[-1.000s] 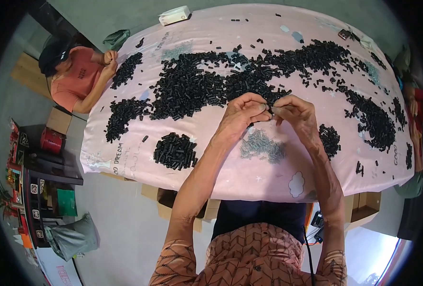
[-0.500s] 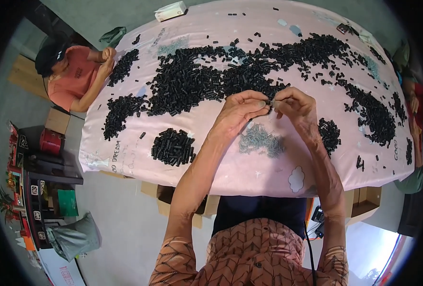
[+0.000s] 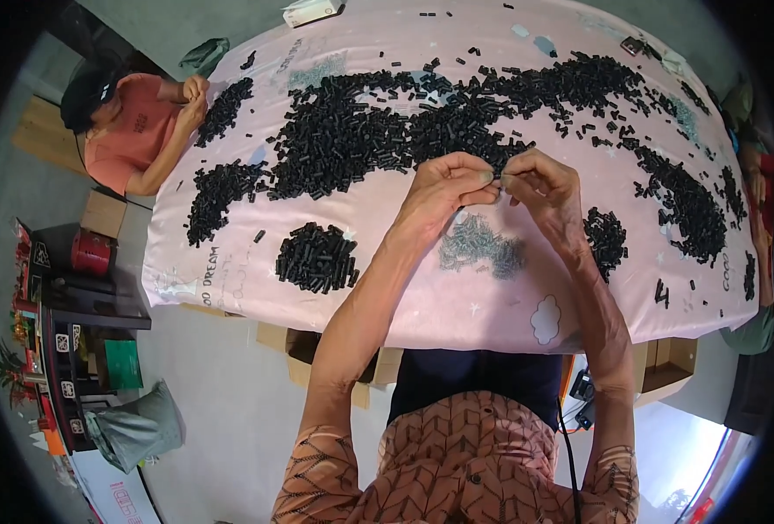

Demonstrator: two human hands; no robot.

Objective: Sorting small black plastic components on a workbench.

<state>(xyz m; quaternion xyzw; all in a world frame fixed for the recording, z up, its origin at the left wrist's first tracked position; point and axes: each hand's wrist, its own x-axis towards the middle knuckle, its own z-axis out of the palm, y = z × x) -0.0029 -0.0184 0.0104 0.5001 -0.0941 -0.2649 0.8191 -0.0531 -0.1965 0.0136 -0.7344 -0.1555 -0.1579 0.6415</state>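
Note:
My left hand (image 3: 453, 188) and my right hand (image 3: 541, 182) meet fingertip to fingertip over the near middle of the pink cloth. Both are closed in a pinch; whatever lies between the fingers is too small and covered to make out. Just beyond them spreads a big heap of short black cylindrical pieces (image 3: 343, 144). Under and in front of my hands lies a loose pile of small clear pieces (image 3: 481, 247). A round pile of black pieces (image 3: 317, 259) is left of my left forearm, and a smaller black pile (image 3: 605, 240) sits beside my right wrist.
A co-worker (image 3: 134, 131) in an orange-red shirt handles something small at the table's left edge. Another person (image 3: 764, 192) is partly visible at the right. A white box (image 3: 311, 11) stands at the far edge; open cardboard boxes (image 3: 666, 367) are below the near edge.
My hands stay together in a pinch, with the fingertips slightly closer. The dark bit seen between them earlier is now covered. The whole view has shifted slightly.

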